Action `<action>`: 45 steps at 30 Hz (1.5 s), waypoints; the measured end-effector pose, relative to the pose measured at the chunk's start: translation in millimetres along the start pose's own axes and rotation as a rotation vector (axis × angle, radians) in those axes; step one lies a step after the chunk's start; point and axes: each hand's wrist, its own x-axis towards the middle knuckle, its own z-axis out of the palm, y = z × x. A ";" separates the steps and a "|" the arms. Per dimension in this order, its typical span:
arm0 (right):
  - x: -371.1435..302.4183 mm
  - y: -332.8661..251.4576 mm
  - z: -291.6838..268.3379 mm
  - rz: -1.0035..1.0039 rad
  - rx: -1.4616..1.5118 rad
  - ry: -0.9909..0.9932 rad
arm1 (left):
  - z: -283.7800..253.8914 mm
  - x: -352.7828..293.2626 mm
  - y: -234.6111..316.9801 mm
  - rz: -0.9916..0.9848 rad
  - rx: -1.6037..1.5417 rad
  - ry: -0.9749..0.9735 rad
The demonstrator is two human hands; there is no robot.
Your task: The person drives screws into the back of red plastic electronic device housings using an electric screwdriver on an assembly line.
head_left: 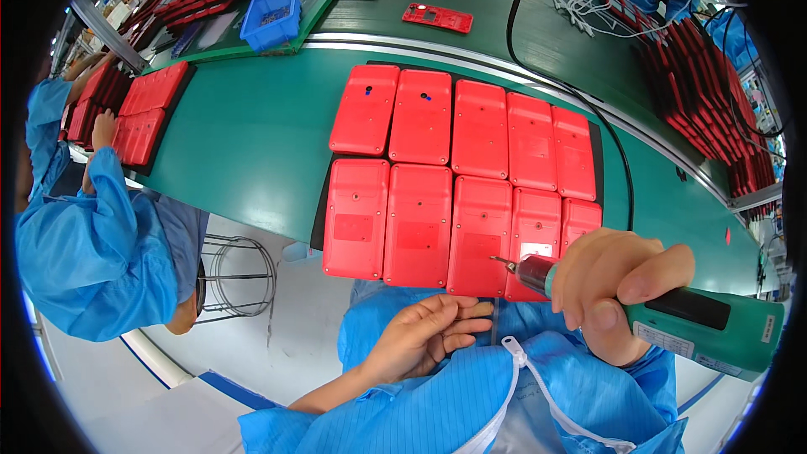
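Observation:
My right hand (618, 290) is wrapped round a green electric screwdriver (731, 328). Its bit points left, over the near row of red plastic device housings (420, 223), close to the housing (479, 235) in the middle of that row. Whether the tip touches or carries anything is too small to tell. My left hand (429, 332) hovers just short of the near edge of the housings, thumb and fingertips drawn together; anything between them cannot be made out. The housings lie in two rows on a black tray (320, 214), with small holes at their corners.
Across the green bench (252, 134) runs a metal rail. Beyond it are a blue bin (271, 17) of small parts and a red panel (437, 18). A black cable (626, 164) hangs at right near stacked red housings (693, 88). A co-worker (101, 235) sits left, near a stool (239, 277).

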 end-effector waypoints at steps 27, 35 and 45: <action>14.8 8.8 12.9 0.148 -0.240 -0.130 | -0.7 -7.9 4.6 0.031 0.151 0.153; 22.3 3.9 15.6 0.312 -0.194 -0.077 | -9.9 -15.9 0.6 0.123 0.195 0.060; 1.6 -14.5 22.3 0.007 0.141 0.042 | 5.9 -13.3 6.1 0.280 0.300 0.110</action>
